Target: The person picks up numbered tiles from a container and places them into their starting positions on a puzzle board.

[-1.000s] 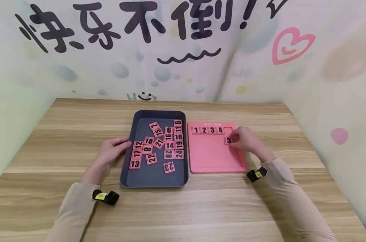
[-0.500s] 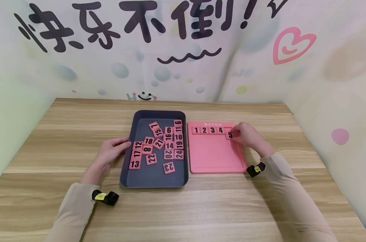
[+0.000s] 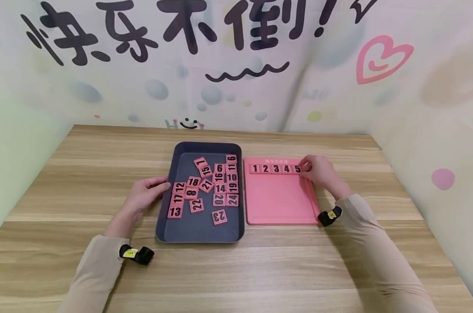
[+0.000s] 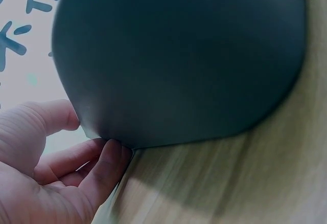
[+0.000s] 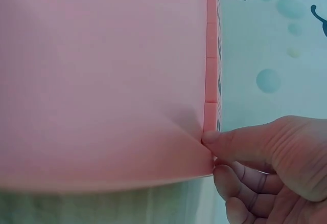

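Observation:
My right hand (image 3: 321,174) is at the far right corner of a pink puzzle board (image 3: 277,198), its thumb and fingers on the number 5 tile (image 3: 297,169). That tile lies at the right end of a row after tiles 1 to 4. In the right wrist view the thumb touches the near side of the end tile (image 5: 210,115), with the other fingers by the board's outer edge. My left hand (image 3: 142,194) holds the left side of a dark tray (image 3: 199,231). Up close, thumb and fingertips pinch the tray's wall (image 4: 179,81).
Several loose pink number tiles (image 3: 219,188) lie in the tray at various angles, just left of the board. Both stand on a wood-grain table (image 3: 236,278). Behind it rises a printed wall sheet (image 3: 142,100); black wrist cameras (image 3: 136,254) sit on both sleeves.
My right hand has moved the 5 tile away from me, from below the row into line beside tile 4. The left hand has stayed at the tray.

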Available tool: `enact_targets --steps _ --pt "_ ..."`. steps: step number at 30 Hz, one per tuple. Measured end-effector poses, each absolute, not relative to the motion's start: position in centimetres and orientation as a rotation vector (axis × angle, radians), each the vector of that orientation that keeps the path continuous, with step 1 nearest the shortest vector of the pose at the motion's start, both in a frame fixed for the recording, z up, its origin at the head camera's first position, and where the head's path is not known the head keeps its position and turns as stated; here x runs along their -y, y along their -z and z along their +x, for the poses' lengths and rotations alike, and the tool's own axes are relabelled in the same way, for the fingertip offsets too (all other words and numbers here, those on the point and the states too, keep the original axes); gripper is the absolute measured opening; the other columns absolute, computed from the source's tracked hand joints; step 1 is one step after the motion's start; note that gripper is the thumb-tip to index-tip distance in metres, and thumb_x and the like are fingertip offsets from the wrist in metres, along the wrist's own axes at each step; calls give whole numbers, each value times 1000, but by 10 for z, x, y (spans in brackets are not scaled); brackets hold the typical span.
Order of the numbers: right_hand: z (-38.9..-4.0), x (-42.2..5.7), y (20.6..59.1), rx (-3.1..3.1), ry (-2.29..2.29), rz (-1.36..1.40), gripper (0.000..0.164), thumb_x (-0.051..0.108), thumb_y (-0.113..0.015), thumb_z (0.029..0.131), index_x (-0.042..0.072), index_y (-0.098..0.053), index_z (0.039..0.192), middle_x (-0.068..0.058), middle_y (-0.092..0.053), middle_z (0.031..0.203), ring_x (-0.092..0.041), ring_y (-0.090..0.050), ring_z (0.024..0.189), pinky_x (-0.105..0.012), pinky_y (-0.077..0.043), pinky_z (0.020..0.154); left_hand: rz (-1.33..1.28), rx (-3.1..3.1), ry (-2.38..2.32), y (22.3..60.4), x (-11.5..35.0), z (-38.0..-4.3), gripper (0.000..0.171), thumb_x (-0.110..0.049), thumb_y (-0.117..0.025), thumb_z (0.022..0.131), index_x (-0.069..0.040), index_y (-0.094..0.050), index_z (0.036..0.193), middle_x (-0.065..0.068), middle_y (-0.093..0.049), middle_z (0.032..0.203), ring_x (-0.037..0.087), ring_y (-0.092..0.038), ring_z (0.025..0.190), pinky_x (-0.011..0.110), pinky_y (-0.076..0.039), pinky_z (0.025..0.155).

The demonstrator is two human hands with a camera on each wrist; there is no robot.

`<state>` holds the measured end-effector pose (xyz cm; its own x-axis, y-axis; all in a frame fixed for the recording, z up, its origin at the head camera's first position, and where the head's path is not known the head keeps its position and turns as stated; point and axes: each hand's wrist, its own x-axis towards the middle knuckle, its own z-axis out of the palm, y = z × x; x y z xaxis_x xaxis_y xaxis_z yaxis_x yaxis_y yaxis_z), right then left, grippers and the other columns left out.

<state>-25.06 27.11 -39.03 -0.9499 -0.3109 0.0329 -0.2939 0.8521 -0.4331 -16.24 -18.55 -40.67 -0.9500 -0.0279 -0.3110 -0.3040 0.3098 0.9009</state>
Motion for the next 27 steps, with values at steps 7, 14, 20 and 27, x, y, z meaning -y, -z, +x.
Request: enact_targets --steps 7,14,20,27 --pt "-250 -271 386 -2947 741 -438 33 3 -73 78 -10 -60 106 -18 -67 80 -28 -63 71 -39 -50 65 -300 -2327 -1708 407 187 -163 49 -22 -56 94 2 -47 135 21 -46 137 29 -42 125 41 -35 103" --pt "-252 -247 370 -2891 884 -524 35 5 -71 80 -9 -59 111 -15 -66 82 -27 -62 75 -37 -51 68 -294 -2320 -1708 407 187 -163 50 -23 -56 94 3 -46 136 22 -45 137 29 -42 126 40 -36 103" --pt "-254 -201 351 -2832 970 -564 33 9 -70 83 -3 -61 112 -14 -66 92 -26 -61 86 -38 -50 75 -297 -2310 -1712 405 186 -162 49 -22 -55 95 3 -46 136 22 -45 138 29 -42 126 40 -35 103" --pt "-261 -145 349 -2712 1136 -648 32 6 -71 82 -4 -62 110 -16 -65 99 -25 -61 89 -34 -51 78 -295 -2318 -1713 405 185 -161 48 -21 -55 94 4 -46 135 23 -45 137 30 -41 126 41 -35 104"
